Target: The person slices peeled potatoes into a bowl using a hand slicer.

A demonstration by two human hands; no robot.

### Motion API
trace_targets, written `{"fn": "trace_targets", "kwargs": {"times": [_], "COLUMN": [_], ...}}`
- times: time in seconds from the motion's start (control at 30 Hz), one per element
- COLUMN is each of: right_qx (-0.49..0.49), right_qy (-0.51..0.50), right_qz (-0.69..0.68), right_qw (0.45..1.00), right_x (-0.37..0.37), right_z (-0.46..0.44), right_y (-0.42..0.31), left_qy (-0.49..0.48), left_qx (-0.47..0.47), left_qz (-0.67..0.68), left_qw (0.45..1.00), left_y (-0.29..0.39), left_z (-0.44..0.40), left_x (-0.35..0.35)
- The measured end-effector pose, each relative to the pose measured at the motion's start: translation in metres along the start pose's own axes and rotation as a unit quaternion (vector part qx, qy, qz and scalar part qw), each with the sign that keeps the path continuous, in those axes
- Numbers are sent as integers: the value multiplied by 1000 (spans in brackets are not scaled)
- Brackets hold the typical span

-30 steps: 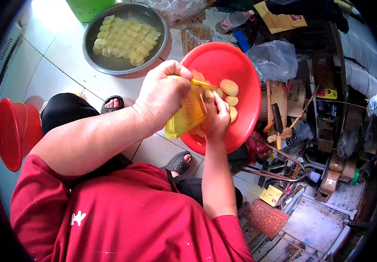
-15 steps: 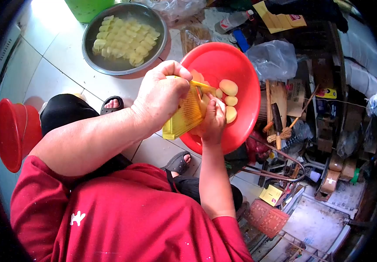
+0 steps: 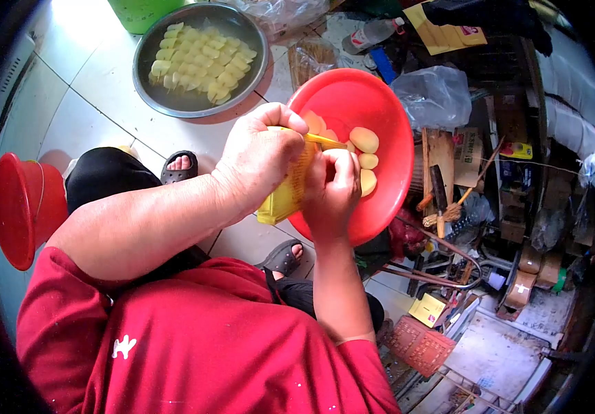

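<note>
My left hand [image 3: 263, 148] is closed around the upper end of a yellow slicer [image 3: 287, 192], which is held tilted over a red basin [image 3: 392, 124]. My right hand [image 3: 330, 190] is closed against the slicer's face, its fingers curled over a potato that they now largely hide. Inside the basin, several peeled potatoes [image 3: 364, 140] lie to the right of my hands. Pale potato slices [image 3: 315, 123] rest beyond the slicer, partly covered by it and my left hand.
A metal basin [image 3: 147, 93] with rows of pale slices stands on the tiled floor at the upper left. A red bucket [image 3: 15, 214] is at far left. Plastic bags [image 3: 433, 96], a bottle [image 3: 373, 34] and a knife with a dark handle [image 3: 439, 190] are on the right.
My right hand has moved slightly down along the slicer and its fingers have curled further over the potato. The left hand still grips the slicer, now tilted a little differently.
</note>
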State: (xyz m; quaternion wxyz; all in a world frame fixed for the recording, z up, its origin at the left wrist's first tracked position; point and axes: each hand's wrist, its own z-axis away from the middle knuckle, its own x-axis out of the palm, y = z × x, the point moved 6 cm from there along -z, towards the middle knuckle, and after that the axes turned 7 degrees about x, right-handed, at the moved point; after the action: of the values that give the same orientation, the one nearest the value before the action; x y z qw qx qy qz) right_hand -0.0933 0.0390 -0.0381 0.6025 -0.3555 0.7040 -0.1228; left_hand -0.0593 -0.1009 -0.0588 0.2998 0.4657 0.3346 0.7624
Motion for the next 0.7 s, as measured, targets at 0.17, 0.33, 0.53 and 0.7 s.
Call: {"fn": "trace_targets", "kwargs": {"times": [0.17,0.33,0.53,0.7], "right_qx": [146,218,79,90], "right_qy": [15,28,-36,9], "right_qz": [27,0,-120,2], "right_qw": [989,976,989,996], "right_x": [17,24,10,18], "right_z": [-19,-32,-9,-29], "right_y": [101,134,18,68], "left_qy": [-31,-41,-35,-39], "left_qx": [13,11,31,36], "left_qz": [8,-5,13,-6], "left_qw": [999,999,999,999], "left_y": [-5,2,2,2], "left_z": [6,6,4,7], "left_x": [6,8,4,7]}}
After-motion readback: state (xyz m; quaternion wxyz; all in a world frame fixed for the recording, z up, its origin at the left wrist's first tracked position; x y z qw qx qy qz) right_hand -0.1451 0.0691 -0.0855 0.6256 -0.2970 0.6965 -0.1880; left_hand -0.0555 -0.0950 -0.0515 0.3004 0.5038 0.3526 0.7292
